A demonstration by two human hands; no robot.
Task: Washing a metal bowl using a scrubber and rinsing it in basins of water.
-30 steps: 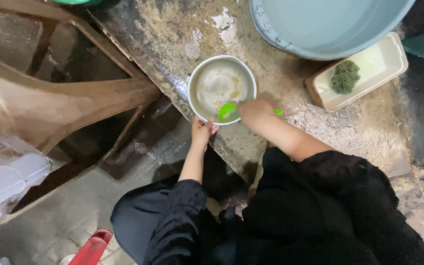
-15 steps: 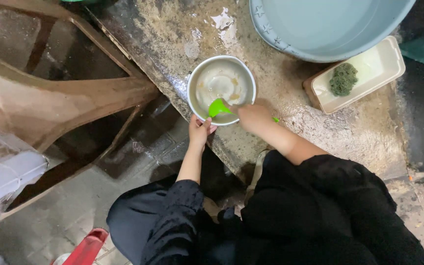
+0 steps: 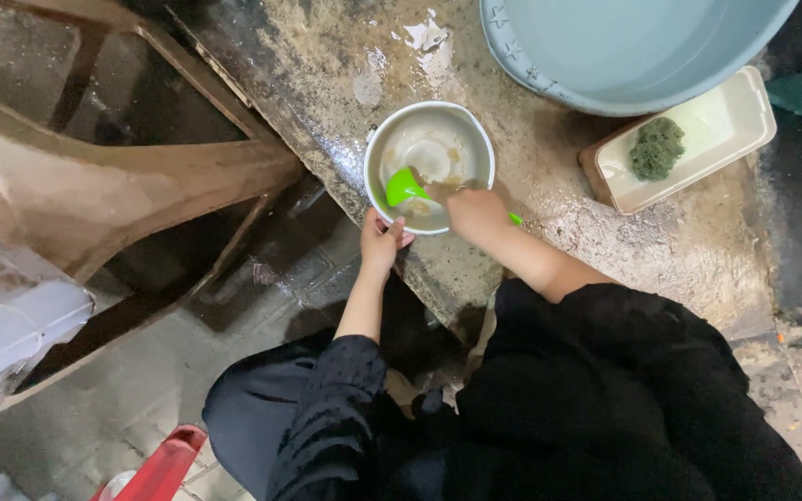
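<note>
A: Where is your left hand (image 3: 381, 243) now?

B: It is at the near rim of the metal bowl (image 3: 430, 167), and its grip is clenched on that rim. The thumb lies on the edge.

A: And your right hand (image 3: 477, 213)?

B: It reaches into the bowl from the near right side. Its grip is grasping a green spoon (image 3: 405, 187). The head of the spoon is inside the bowl, on the left part. A small green end of the handle shows behind your wrist.

A: Where does the bowl stand?

B: It stands on the wet, rough slab (image 3: 596, 241), close to its left edge. There is some brownish liquid at the bottom of the bowl.

A: What else is near you?

B: A large pale blue basin (image 3: 549, 74) is above the bowl, well to the right. Just beside the basin is a cream tray (image 3: 730, 125) with a green scrubber (image 3: 656, 147) in it. A brown plastic chair (image 3: 122, 176) is on the left, on the floor.
</note>
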